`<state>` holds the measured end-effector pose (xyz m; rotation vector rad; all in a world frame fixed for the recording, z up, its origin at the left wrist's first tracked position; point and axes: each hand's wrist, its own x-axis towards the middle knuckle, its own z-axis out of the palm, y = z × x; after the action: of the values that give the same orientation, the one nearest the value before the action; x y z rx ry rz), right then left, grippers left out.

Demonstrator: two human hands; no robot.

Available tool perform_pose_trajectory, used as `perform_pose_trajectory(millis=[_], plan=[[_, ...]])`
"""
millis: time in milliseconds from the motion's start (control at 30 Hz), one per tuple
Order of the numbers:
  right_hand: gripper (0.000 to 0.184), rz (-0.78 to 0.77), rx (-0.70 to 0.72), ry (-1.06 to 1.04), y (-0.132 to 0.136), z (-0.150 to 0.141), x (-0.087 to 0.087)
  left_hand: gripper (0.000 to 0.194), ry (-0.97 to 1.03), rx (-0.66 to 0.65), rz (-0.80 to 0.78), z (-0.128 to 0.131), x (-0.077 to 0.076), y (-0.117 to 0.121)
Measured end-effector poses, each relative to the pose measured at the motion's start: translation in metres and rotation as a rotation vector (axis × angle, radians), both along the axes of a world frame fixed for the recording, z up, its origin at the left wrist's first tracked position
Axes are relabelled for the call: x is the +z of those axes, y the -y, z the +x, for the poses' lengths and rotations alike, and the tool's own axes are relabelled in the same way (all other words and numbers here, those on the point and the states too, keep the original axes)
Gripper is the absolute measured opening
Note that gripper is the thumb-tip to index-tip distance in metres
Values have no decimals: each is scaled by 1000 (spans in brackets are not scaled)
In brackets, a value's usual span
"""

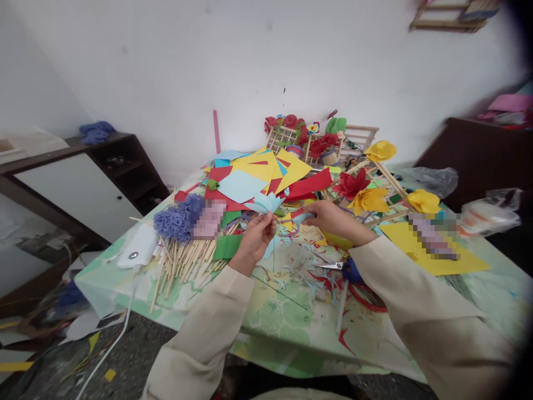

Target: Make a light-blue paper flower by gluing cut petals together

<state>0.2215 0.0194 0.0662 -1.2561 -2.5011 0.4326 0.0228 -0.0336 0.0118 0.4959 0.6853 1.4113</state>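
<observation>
My left hand (260, 236) pinches the base of a light blue paper flower (265, 203), whose petals fan out above the fingers. A thin dark stem hangs down below that hand. To its right, my right hand (327, 219) holds a loose light blue petal (303, 218) between thumb and fingers, apart from the flower. Scissors (331, 266) with a dark blue handle lie under my right forearm, partly hidden by the sleeve. Coloured paper scraps (318, 286) are strewn around them.
Bamboo sticks (183, 261), blue yarn (177, 219) and a white glue gun-like device or power bank (136, 248) lie left. Coloured sheets (241, 186) are piled behind. Wooden frames with yellow and red flowers (370, 200) stand right, near a plastic-wrapped tub (485, 216).
</observation>
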Motion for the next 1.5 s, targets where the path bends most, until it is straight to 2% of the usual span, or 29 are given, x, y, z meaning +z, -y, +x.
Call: perform_pose_trajectory(millis=[133, 300, 600, 933, 1100, 1500], plan=[[16, 112, -21, 17, 19, 1, 16, 15, -58, -73, 27, 5, -3, 2], [21, 193, 37, 4, 39, -7, 26, 19, -150, -159, 96, 10, -8, 4], [16, 317, 4, 241, 41, -18, 30, 23, -317, -224, 223, 16, -12, 8], [21, 321, -28, 391, 47, -27, 42, 33, -389, -208, 220, 18, -11, 8], [20, 391, -66, 504, 53, -32, 48, 34, -418, -180, 179, 18, -10, 9], [17, 409, -58, 580, 57, -38, 45, 31, -445, -180, 205, 19, -18, 7]])
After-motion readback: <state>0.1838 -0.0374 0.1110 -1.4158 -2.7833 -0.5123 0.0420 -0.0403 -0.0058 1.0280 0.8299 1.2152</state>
